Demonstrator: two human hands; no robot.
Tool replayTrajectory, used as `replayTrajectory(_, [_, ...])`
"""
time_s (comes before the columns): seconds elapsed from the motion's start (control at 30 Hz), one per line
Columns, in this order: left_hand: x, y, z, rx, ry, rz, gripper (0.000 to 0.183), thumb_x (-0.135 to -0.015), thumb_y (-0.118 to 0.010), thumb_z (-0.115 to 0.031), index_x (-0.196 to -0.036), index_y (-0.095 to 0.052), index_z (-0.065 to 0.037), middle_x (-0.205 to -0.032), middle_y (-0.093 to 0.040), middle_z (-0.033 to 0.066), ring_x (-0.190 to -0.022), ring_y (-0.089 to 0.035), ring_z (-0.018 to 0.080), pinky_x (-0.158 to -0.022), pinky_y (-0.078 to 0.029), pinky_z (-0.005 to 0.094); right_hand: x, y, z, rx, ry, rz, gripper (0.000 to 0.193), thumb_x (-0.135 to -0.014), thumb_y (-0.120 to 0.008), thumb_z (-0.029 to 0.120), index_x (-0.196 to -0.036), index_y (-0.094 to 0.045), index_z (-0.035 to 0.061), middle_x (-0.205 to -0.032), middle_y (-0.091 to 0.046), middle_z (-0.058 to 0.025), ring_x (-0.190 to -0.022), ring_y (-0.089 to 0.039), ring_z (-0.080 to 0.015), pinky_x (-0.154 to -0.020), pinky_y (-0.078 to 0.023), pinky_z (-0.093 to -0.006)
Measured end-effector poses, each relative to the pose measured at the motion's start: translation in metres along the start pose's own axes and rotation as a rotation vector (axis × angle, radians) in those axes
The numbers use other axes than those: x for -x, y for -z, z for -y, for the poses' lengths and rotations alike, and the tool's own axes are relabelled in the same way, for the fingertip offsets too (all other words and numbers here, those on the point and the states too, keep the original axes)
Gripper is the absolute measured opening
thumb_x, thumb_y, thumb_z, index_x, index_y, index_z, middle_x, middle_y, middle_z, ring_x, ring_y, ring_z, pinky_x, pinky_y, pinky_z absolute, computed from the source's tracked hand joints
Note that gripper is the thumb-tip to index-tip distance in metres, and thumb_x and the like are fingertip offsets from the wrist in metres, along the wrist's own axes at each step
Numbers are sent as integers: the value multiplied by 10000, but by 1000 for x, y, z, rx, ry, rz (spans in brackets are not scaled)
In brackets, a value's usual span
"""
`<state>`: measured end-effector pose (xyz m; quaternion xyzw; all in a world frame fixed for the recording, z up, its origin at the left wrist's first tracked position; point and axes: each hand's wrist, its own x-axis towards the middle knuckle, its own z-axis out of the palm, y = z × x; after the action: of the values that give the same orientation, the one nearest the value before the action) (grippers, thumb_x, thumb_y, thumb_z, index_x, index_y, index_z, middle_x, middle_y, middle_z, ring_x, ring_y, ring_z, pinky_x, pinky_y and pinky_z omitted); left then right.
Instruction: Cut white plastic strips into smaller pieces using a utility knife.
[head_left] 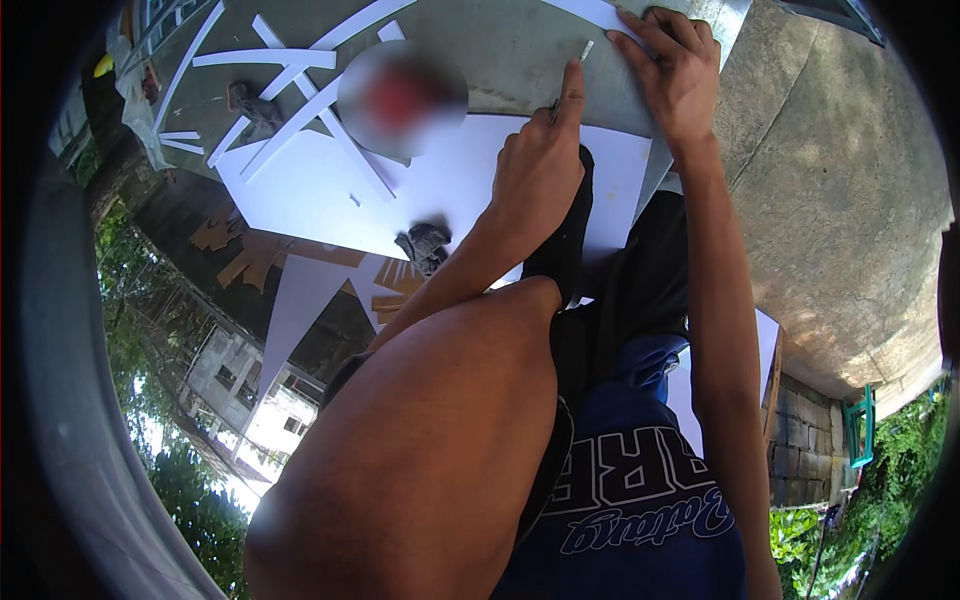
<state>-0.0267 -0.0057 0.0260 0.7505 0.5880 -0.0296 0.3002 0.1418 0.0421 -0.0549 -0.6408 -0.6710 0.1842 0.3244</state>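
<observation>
My left hand (pixel 540 170) is closed with its index finger stretched forward along a small cutter, whose narrow silver blade (pixel 587 48) pokes out past the fingertip. Most of its handle is hidden in the fist. Up and to the right, my right hand (pixel 683 85) grips a narrow white strip (pixel 580 10) between thumb and fingers, close to the edge of the grey work surface (pixel 505 75). The blade is just below the strip, apart from it. A large white sheet (pixel 460 215) lies under my left hand and wrist.
Several white strips (pixel 285 75) lie crossed at the upper left, near a blurred round patch with red in it. Dark grey crumpled cloths (pixel 425 247) rest at the sheet's near edge and among the strips. Brown offcuts (pixel 245 255) lie lower left; concrete floor (pixel 830 200) is on the right.
</observation>
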Motion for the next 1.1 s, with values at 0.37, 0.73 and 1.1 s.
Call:
replayTrajectory(0.37, [23,-7,54,-113,66,-217,805,-774,-605,73,-1509,-325,-97,-965,-549,150,-856,-611,333,-754,-516,443,0,15,6,-241,-162,58,220,-824,-723,150,-1020,-717,52,-949,-653,-148,-871,-644,-358,-767,-510,-400])
replayTrajectory(0.73, [-44,29,47,-53,-354,-416,607,-805,-724,-128,-1360,-488,-67,-1261,-516,154,-1259,-423,368,-977,-421,508,5,58,13,-917,-460,562,198,-878,-715,100,-1029,-686,-25,-908,-700,-44,-845,-618,-107,-778,-477,-270])
replayTrajectory(1.1, [-47,34,41,798,-225,280,416,-786,-788,-111,-1157,-627,-12,-1034,-662,63,-1014,-611,171,-909,-454,313,30,62,12,-1551,-616,439,320,-869,-738,214,-1073,-661,-20,-901,-658,-50,-835,-584,-131,-807,-456,-290])
